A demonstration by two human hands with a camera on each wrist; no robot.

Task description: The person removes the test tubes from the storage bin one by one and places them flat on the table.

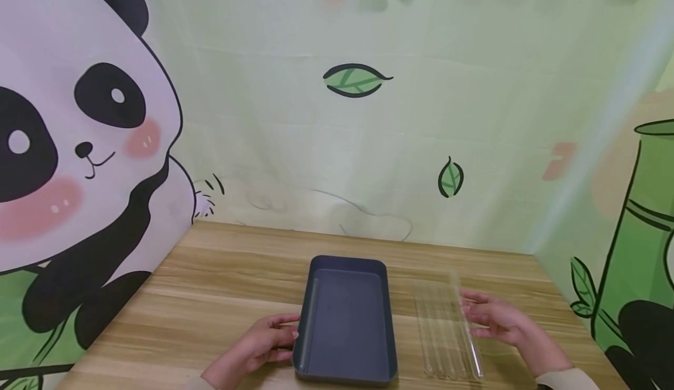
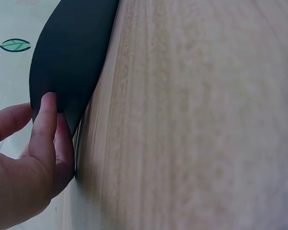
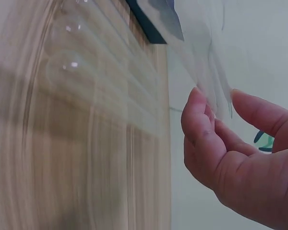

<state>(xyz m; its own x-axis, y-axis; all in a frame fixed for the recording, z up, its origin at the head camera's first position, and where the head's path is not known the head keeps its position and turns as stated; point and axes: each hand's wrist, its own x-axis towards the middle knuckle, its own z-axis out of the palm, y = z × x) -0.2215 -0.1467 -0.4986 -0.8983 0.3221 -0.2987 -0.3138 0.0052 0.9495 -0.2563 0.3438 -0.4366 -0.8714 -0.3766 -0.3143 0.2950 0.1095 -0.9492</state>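
A dark blue rectangular tray lies lengthwise on the wooden table, with one clear tube along its inner left side. My left hand is at the tray's left side; in the left wrist view its nearly straight fingers touch the outer wall. To the right of the tray, several clear test tubes lie side by side, rounded ends toward me. My right hand pinches the rightmost clear test tube between thumb and fingers. That tube looks raised off the table in the right wrist view.
The wooden table meets a pale green cloth backdrop printed with leaves and a panda. More of this printed cloth closes off the left and right sides.
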